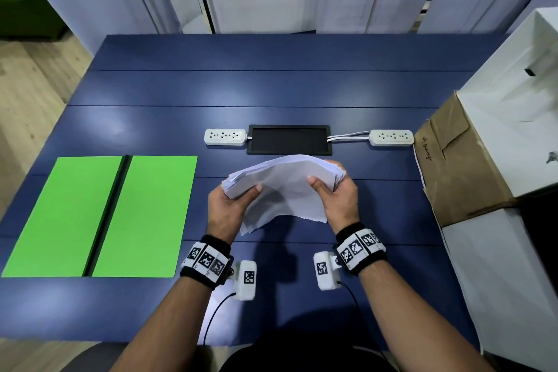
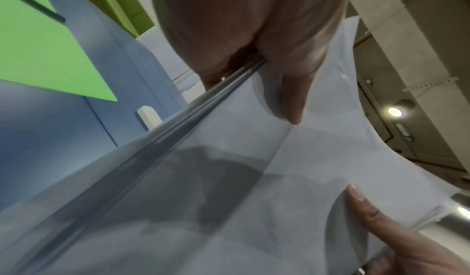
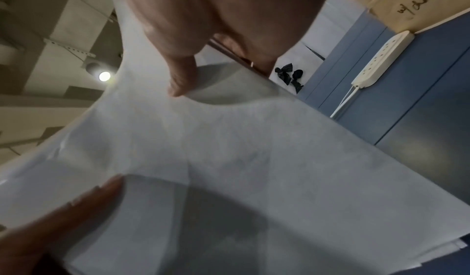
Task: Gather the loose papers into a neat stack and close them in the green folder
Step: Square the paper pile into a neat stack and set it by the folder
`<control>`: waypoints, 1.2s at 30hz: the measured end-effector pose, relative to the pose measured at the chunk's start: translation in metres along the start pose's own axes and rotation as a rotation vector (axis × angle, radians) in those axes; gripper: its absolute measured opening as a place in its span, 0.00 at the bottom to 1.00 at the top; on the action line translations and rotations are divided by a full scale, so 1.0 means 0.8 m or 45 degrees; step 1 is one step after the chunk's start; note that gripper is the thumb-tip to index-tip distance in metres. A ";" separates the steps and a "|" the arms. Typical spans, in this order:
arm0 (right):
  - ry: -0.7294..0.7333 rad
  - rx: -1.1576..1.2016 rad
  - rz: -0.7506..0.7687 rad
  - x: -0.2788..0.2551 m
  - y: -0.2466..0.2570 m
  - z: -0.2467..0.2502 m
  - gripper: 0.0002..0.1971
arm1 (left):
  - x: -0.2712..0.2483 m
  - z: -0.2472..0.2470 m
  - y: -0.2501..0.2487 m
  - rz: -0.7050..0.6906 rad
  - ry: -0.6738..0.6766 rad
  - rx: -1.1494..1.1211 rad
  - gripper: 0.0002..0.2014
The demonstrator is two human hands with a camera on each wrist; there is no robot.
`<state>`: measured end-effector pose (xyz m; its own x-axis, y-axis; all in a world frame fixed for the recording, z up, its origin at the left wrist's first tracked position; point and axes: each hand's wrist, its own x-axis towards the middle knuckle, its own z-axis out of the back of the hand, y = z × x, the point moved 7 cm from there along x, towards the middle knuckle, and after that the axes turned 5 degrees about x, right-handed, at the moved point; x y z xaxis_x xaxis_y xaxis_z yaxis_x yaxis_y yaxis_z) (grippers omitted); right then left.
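A stack of white papers (image 1: pixel 283 187) is held up above the middle of the blue table, bowed upward, its near edges fanned out unevenly. My left hand (image 1: pixel 232 205) grips the stack's left side, thumb on top. My right hand (image 1: pixel 335 193) grips its right side, thumb on top and fingers underneath. In the left wrist view the papers (image 2: pixel 254 179) fill the frame under my left thumb; in the right wrist view the papers (image 3: pixel 241 158) lie the same way under my right thumb. The green folder (image 1: pixel 99 214) lies open and flat at the left, its dark spine down the middle.
Two white power strips (image 1: pixel 225 136) (image 1: pixel 391 137) flank a black inset panel (image 1: pixel 289 139) beyond the papers. A brown cardboard box (image 1: pixel 453 160) and white boxes (image 1: pixel 513 100) stand along the table's right edge. Bare blue table (image 1: pixel 271 84) stretches behind.
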<state>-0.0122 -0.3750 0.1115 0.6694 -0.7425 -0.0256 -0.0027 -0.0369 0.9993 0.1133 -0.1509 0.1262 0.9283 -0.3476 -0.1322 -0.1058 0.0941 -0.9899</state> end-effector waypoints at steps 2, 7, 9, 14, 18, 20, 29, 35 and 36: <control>-0.003 -0.034 -0.046 -0.002 -0.007 0.001 0.16 | 0.000 0.006 -0.014 -0.053 0.001 0.114 0.10; 0.005 0.030 -0.097 -0.002 -0.005 0.002 0.09 | 0.002 -0.006 -0.120 -0.627 0.006 0.955 0.14; 0.014 0.045 -0.117 -0.001 -0.006 -0.001 0.07 | 0.007 -0.038 -0.145 -0.714 0.096 1.456 0.15; 0.045 0.052 -0.144 0.002 -0.005 -0.005 0.13 | 0.021 -0.120 -0.139 -0.638 0.438 2.031 0.11; 0.037 0.055 -0.158 0.004 -0.008 -0.001 0.12 | 0.027 -0.140 -0.127 -0.578 0.508 2.082 0.10; 0.051 0.057 -0.175 0.005 -0.012 0.000 0.11 | 0.029 -0.141 -0.126 -0.590 0.500 2.059 0.09; -0.218 0.063 -0.550 -0.014 -0.090 0.070 0.63 | 0.036 -0.042 -0.158 -0.560 0.291 1.528 0.11; 0.009 0.525 -0.420 0.007 -0.054 0.065 0.38 | 0.036 0.033 -0.082 -0.007 0.295 0.359 0.09; 0.011 0.547 -0.397 0.012 -0.047 0.062 0.29 | 0.033 0.040 -0.070 0.017 0.258 0.291 0.09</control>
<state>-0.0427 -0.4141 0.0727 0.6932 -0.6468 -0.3181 -0.1049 -0.5271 0.8433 0.1548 -0.1357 0.1797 0.8348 -0.5219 -0.1754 -0.0130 0.2997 -0.9539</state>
